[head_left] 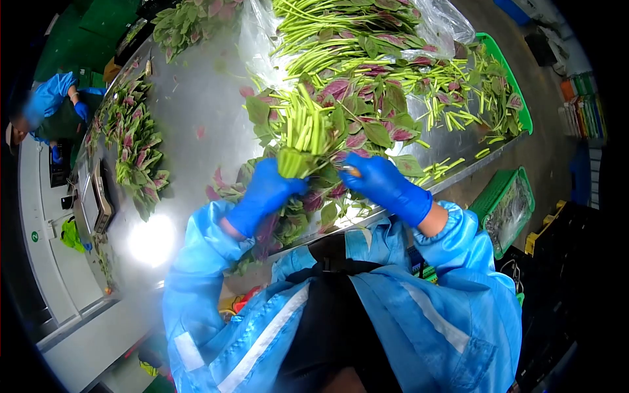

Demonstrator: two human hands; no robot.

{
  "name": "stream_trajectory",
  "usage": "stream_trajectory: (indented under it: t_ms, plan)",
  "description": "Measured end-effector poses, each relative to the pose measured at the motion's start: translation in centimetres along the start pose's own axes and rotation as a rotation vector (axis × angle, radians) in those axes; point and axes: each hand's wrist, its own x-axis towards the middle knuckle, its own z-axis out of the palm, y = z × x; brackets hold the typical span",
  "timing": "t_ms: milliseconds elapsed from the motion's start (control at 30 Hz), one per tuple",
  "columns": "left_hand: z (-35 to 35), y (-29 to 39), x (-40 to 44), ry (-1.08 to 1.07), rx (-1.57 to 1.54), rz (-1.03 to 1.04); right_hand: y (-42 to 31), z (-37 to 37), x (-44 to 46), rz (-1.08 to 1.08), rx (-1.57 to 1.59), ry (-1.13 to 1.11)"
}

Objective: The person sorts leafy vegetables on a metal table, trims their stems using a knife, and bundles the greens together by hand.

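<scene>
My left hand, in a blue glove, is closed around a bunch of amaranth with pale green stems and green-and-purple leaves. The cut stem ends face me just above the fingers. My right hand, also gloved in blue, is closed on a small knife; its wooden handle shows at the fingers, while most of the blade is hard to make out. The knife is close to the right side of the bunch. Loose amaranth leaves lie beyond and under both hands.
A long pile of amaranth stems lies on clear plastic across the metal table. More bunches line the left side. A green tray holds trimmings at right; a green basket stands below. A co-worker is at far left.
</scene>
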Motion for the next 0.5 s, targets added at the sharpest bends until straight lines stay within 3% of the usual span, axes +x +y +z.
stream_trajectory:
  t_ms: [33, 67, 100, 167, 333, 433, 500]
  plan:
    - [-0.9, 0.3, -0.3, 0.061, -0.020, -0.023, 4.4, 0.6, -1.9, 0.114, -0.064, 0.015]
    - [-2.0, 0.8, -0.4, 0.127, -0.042, -0.038, 6.7, -0.4, -4.3, 0.376, -0.144, -0.068]
    - [-3.2, 1.6, -0.8, 0.156, -0.029, -0.024, 7.6, -0.6, -5.8, 0.538, 0.056, -0.057]
    - [-3.4, 2.6, -1.6, 0.138, -0.068, -0.009, 6.5, -0.4, -5.7, 0.538, 0.091, -0.066]
    - [-4.3, 4.5, -2.7, 0.191, -0.039, 0.038, 4.1, -1.7, -1.8, 0.359, -0.120, 0.014]
    - [-5.3, 5.0, -3.9, 0.181, -0.168, 0.058, -0.5, -1.9, 0.6, 0.080, 0.226, 0.065]
    - [-5.6, 5.4, -3.9, 0.146, -0.206, 0.081, -4.2, -1.6, 3.0, -0.164, 0.224, 0.059]
